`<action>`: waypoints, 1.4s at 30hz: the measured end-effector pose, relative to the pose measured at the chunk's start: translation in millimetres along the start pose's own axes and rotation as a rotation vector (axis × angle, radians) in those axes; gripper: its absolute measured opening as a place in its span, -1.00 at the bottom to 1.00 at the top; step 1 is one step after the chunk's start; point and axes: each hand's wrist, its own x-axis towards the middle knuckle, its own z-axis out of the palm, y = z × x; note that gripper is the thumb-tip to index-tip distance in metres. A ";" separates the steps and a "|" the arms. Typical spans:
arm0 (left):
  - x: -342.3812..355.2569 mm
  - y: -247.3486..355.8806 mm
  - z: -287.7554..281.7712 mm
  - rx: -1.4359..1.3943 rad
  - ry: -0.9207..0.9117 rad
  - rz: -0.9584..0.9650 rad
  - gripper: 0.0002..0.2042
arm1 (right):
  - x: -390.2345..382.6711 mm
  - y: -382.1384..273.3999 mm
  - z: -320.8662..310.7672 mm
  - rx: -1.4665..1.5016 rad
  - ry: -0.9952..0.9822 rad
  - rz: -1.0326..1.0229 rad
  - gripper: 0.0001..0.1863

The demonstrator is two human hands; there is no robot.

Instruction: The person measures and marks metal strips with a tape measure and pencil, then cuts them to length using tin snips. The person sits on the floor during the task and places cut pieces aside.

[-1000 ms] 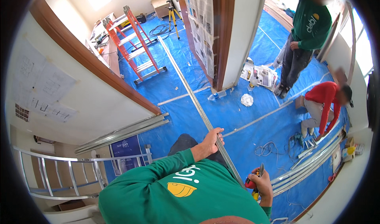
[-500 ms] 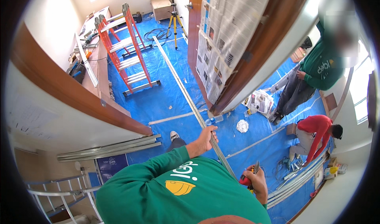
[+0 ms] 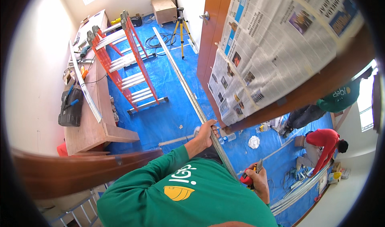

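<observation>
My left hand point(image 3: 205, 135) is closed around a long, thin metal channel point(image 3: 182, 80). The channel slants from beside my body across the doorway, its far end toward the room beyond. My right hand point(image 3: 260, 183) is closed around a red tool point(image 3: 246, 179) with yellow and black parts, close to the near end of the channel. A grey metal piece point(image 3: 260, 165) sticks up by the thumb; whether it belongs to the red tool I cannot tell.
Ahead stand an orange stepladder point(image 3: 132, 62), a yellow tripod point(image 3: 181, 30) and a wooden bench point(image 3: 94, 106). A newspaper-covered door point(image 3: 260, 62) is close on the right. Bottles point(image 3: 227, 138) lie on blue sheeting. One person point(image 3: 325, 140) bends at the right; another point(image 3: 341, 94) stands behind.
I have moved forward into the doorway, carrying the channel. The covered door looks nearer and partly hides the standing person. Both hands keep their hold.
</observation>
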 end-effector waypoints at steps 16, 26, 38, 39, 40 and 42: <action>253.8 315.4 43.8 -0.030 0.050 0.032 -0.76 | 326.7 -190.2 162.8 -0.209 -0.084 -0.183 -0.58; 368.5 499.7 70.9 -0.230 -0.001 0.054 -0.71 | 436.4 -347.4 269.9 -0.466 0.006 -0.274 -0.53; 533.7 784.8 54.8 -0.411 -0.120 0.031 -0.65 | 590.3 -501.6 467.1 -0.725 0.136 -0.341 -0.46; 544.1 808.5 52.6 -0.479 -0.098 -0.007 -0.65 | 604.2 -517.8 488.7 -0.741 0.139 -0.355 -0.45; 551.7 827.9 48.8 -0.492 -0.124 -0.007 -0.65 | 615.1 -533.0 509.7 -0.756 0.137 -0.366 -0.44; 569.4 875.0 48.5 -0.560 -0.155 -0.025 -0.66 | 635.8 -561.3 546.1 -0.817 0.182 -0.425 -0.44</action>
